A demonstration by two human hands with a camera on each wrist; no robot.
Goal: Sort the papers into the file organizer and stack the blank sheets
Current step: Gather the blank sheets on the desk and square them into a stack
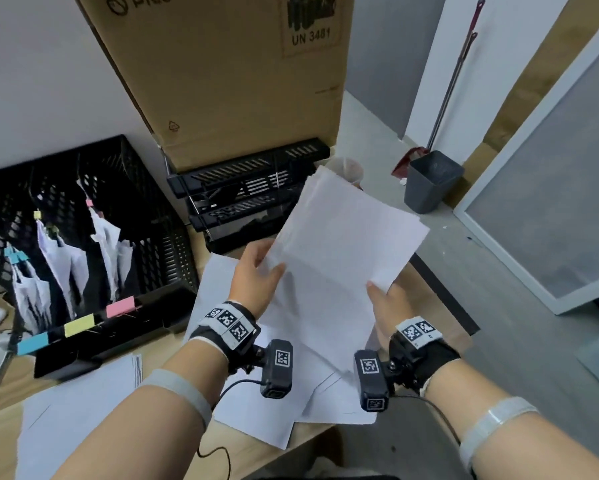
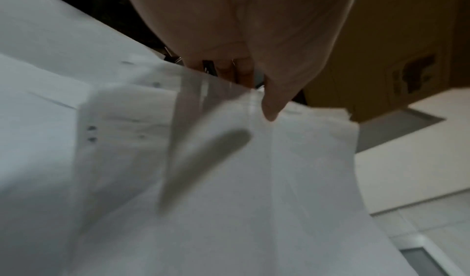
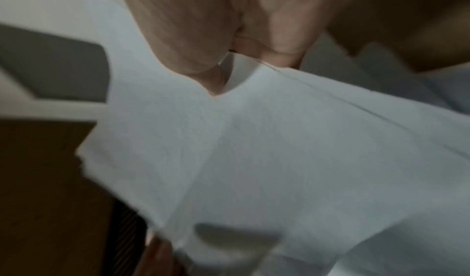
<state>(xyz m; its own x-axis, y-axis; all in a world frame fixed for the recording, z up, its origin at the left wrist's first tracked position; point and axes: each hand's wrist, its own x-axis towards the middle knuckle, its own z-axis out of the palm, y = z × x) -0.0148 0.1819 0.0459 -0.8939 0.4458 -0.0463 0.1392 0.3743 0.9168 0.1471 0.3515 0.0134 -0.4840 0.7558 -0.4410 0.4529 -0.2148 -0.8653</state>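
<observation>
Both hands hold a bundle of white blank sheets (image 1: 343, 244) up over the desk. My left hand (image 1: 256, 271) grips its left edge, thumb on top; the left wrist view shows that thumb (image 2: 274, 107) pressing on the paper (image 2: 254, 180). My right hand (image 1: 386, 306) pinches the lower right corner, seen close in the right wrist view (image 3: 216, 83) against the sheet (image 3: 279, 159). A black mesh file organizer (image 1: 145, 209) stands at left, with blue, yellow and pink tabs on its front and tagged papers (image 1: 66, 258) standing in its slots.
More loose sheets (image 1: 256, 420) lie on the wooden desk under my hands, and another sheet (image 1: 83, 403) lies at front left. Black stacked trays (image 1: 249, 188) sit under a big cardboard box (image 1: 228, 71). A grey bin (image 1: 429, 181) stands on the floor at right.
</observation>
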